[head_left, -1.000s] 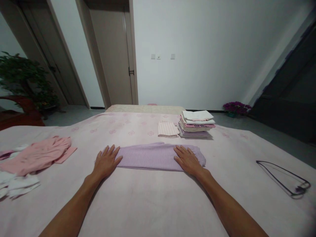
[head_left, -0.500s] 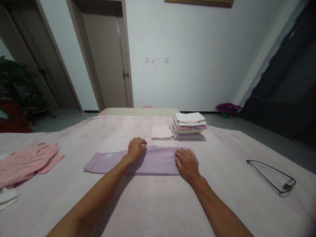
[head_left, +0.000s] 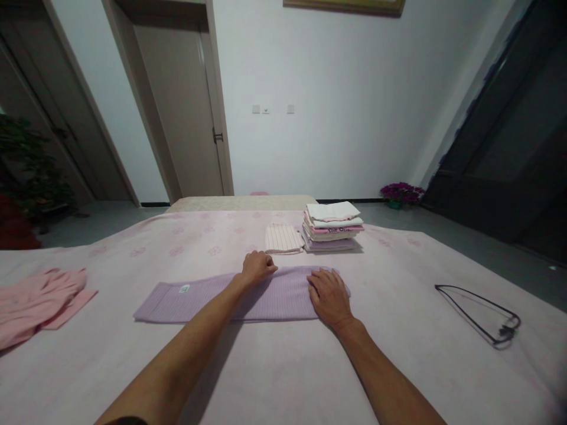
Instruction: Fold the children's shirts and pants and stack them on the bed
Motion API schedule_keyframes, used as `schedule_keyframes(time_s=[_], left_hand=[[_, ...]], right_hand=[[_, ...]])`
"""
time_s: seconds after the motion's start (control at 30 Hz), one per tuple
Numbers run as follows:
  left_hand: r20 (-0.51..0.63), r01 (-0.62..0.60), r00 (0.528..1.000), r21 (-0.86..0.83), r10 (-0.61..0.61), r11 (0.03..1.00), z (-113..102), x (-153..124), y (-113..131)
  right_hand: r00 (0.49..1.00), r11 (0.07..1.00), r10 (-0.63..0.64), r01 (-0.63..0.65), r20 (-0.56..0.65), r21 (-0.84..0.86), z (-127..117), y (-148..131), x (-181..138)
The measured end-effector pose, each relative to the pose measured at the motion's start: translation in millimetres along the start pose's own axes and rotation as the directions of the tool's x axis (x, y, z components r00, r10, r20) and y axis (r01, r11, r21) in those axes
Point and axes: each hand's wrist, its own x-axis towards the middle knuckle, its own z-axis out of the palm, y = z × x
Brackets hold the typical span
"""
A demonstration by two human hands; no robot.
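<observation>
One lilac ribbed garment [head_left: 283, 298] lies lengthwise on the pink floral sheet [head_left: 283, 372]. The right hand [head_left: 329, 295] rests spread on it, grasping nothing; the left hand [head_left: 258, 267] curls near its far edge, pinching or not I cannot tell. Even pressure should keep it straight.

And there's the tall brown door [head_left: 175, 100], closed, handle [head_left: 217, 136] near its right edge! Right of that door runs a white wall [head_left: 328, 71], three small plates [head_left: 290, 109] on it, a picture frame [head_left: 345, 7] higher up; farther right, purple flowers [head_left: 401, 192] on grey floor [head_left: 478, 227]. Left of the door, a leafy plant [head_left: 26, 150] in dim light.
</observation>
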Motion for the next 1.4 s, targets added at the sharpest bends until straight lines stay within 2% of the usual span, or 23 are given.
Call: schedule_keyframes(time_s=[0.2, 0.37, 0.53, 0.6, 0.67, 0.7, 0.77, 0.87, 0.93, 1.03, 1.17, 1.27, 1.33, 1.4], left_hand=[[-0.098, 0.169, 0.981, 0.027, -0.166, 0.985, 12.6, 13.2, -3.2], [-0.161, 0.140, 0.978, 0.042, -0.131, 0.989, 23.7, 12.3, -0.5], [-0.237, 0.028, 0.971, 0.035, -0.018, 0.999, 20.6, -3.9, 2.8], [-0.258, -0.107, 0.960, 0.018, 0.108, 0.994, 21.0, -15.3, 2.6], [-0.281, -0.246, 0.930, 0.007, 0.238, 0.969, 25.7, -27.3, 0.0], [-0.285, -0.279, 0.920, 0.011, 0.270, 0.960, 29.3, -32.7, -2.2], [-0.253, -0.248, 0.935, 0.034, 0.248, 0.968, 37.1, -40.8, -7.5], [-0.157, -0.171, 0.971, 0.053, 0.178, 0.984, 44.0, -45.6, -13.9], [-0.142, -0.157, 0.977, 0.037, 0.161, 0.987, 43.9, -46.0, -15.0], [-0.173, -0.125, 0.977, 0.000, 0.123, 0.992, 41.2, -46.1, -13.9], [-0.188, -0.089, 0.978, -0.005, 0.086, 0.996, 41.1, -46.5, -13.3], [-0.172, -0.073, 0.982, 0.009, 0.073, 0.997, 43.2, -45.6, -14.5], [-0.150, -0.048, 0.987, 0.018, 0.050, 0.999, 44.9, -44.3, -15.6], [-0.125, -0.019, 0.992, 0.037, 0.023, 0.999, 47.0, -42.5, -16.9]], right_hand=[[0.987, 0.992, 0.070, -0.055, 0.141, -0.109, 3.7, -1.1, -2.5], [0.966, 0.986, 0.118, -0.086, 0.231, -0.143, 7.7, 0.4, -2.6], [0.956, 0.975, 0.193, -0.163, 0.221, -0.150, 3.9, 3.0, 1.1], [0.948, 0.963, 0.245, -0.214, 0.204, -0.161, 2.0, 5.3, 3.3], [0.938, 0.952, 0.289, -0.260, 0.193, -0.163, 0.4, 8.6, 5.7], [0.931, 0.944, 0.315, -0.288, 0.185, -0.159, -0.4, 10.8, 7.1], [0.906, 0.919, 0.388, -0.367, 0.167, -0.144, -2.4, 16.8, 9.9], [0.838, 0.856, 0.517, -0.500, 0.177, -0.132, -5.8, 30.3, 13.5], [0.807, 0.829, 0.559, -0.540, 0.190, -0.147, -7.7, 40.5, 15.6], [0.811, 0.833, 0.553, -0.541, 0.188, -0.116, -10.0, 50.4, 19.6], [0.850, 0.849, 0.499, -0.519, 0.169, 0.101, -15.8, 47.3, 26.1], [0.873, 0.857, 0.453, -0.482, 0.181, 0.179, -22.5, 43.7, 27.7], [0.855, 0.844, 0.471, -0.509, 0.217, 0.171, -26.1, 47.0, 26.4], [0.816, 0.819, 0.528, -0.563, 0.238, 0.112, -28.0, 53.7, 24.1]])
